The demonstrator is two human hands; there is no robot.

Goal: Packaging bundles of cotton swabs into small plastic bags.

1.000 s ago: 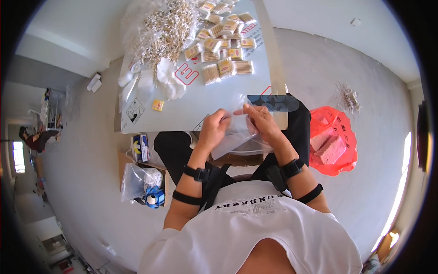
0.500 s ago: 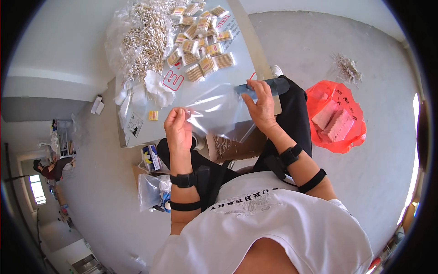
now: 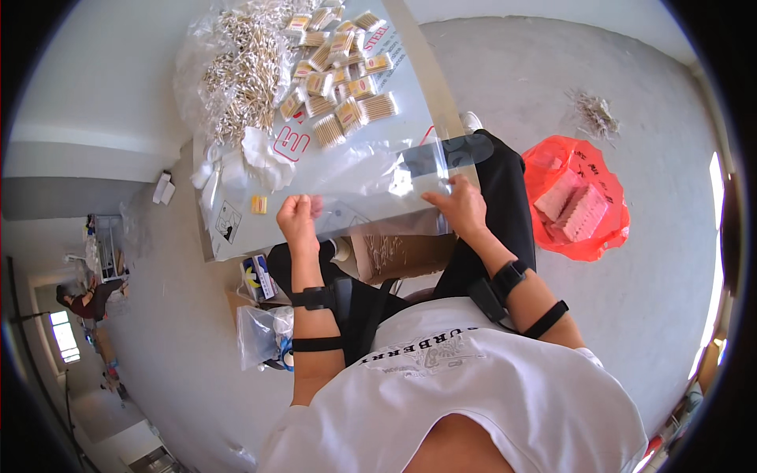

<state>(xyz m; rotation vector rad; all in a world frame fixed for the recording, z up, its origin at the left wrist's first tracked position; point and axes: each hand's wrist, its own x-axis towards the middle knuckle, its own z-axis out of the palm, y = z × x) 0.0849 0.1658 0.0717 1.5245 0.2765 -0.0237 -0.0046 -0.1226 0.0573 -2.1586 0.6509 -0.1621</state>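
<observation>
A clear plastic bag point(image 3: 359, 175) is stretched between my hands above the near edge of the table point(image 3: 277, 233). My left hand point(image 3: 300, 223) pinches its left end, fingers closed. My right hand point(image 3: 464, 207) is at its right end, thumb and fingers pressed to the film. Beyond it lie several small clear packs of cotton swabs point(image 3: 350, 114) with yellow labels. To their left is a big heap of loose cotton swabs point(image 3: 246, 75) in clear plastic. One small yellow label card point(image 3: 259, 204) lies near my left hand. Beside my right hand, a dark flat strip point(image 3: 449, 155) reaches over the table edge.
Crumpled white plastic point(image 3: 264, 158) lies on the table's left. Below the table stands a cardboard box point(image 3: 406, 258) with loose swabs inside. On the floor at right is a red bag point(image 3: 582, 231) of pink bundles, with scattered swabs point(image 3: 595, 115) beyond. A person point(image 3: 96, 299) sits far left.
The plastic bag has been lowered and flattened toward the table. My right hand has come down toward the table's near edge, and my left hand has shifted slightly left and down.
</observation>
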